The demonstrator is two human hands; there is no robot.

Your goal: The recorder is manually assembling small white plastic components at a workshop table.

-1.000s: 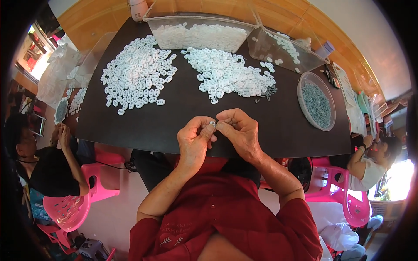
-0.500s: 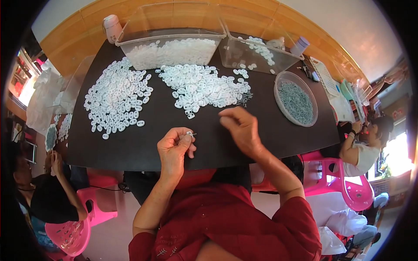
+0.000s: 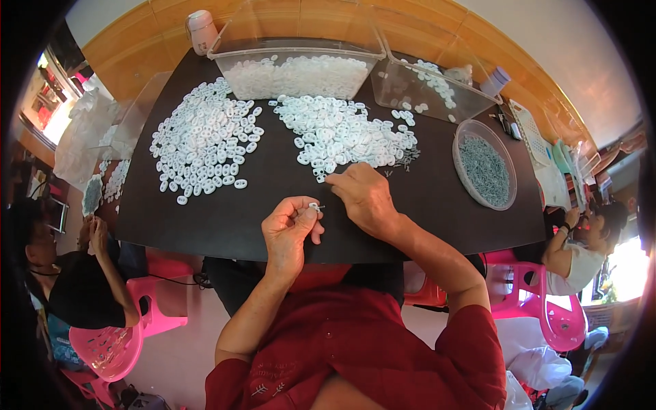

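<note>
Between the thumb and fingers of my left hand (image 3: 290, 231) is a small white oval plastic piece (image 3: 313, 206). A thin dark screw-like pin sticks out of its right side. My right hand (image 3: 365, 199) is over the table with its fingers curled together, the tips at the near point of the middle pile of white oval pieces (image 3: 345, 133). Whatever those fingertips hold, if anything, is hidden. A few loose grey screws (image 3: 408, 158) lie at that pile's right edge. To its left spreads another heap of white pieces (image 3: 201, 140), with holes or dark marks showing.
Two clear plastic bins, one left (image 3: 301, 52) and one right (image 3: 437, 102), hold more white pieces at the back. A round tub (image 3: 514, 179) of grey screws stands on the right. Bottles (image 3: 201, 33) flank the bins. One person (image 3: 89, 287) sits left, another (image 3: 581, 256) right.
My right hand has come left and down to the near tip of the middle pile. My left hand still holds the white piece. The whole view has shifted slightly.
</note>
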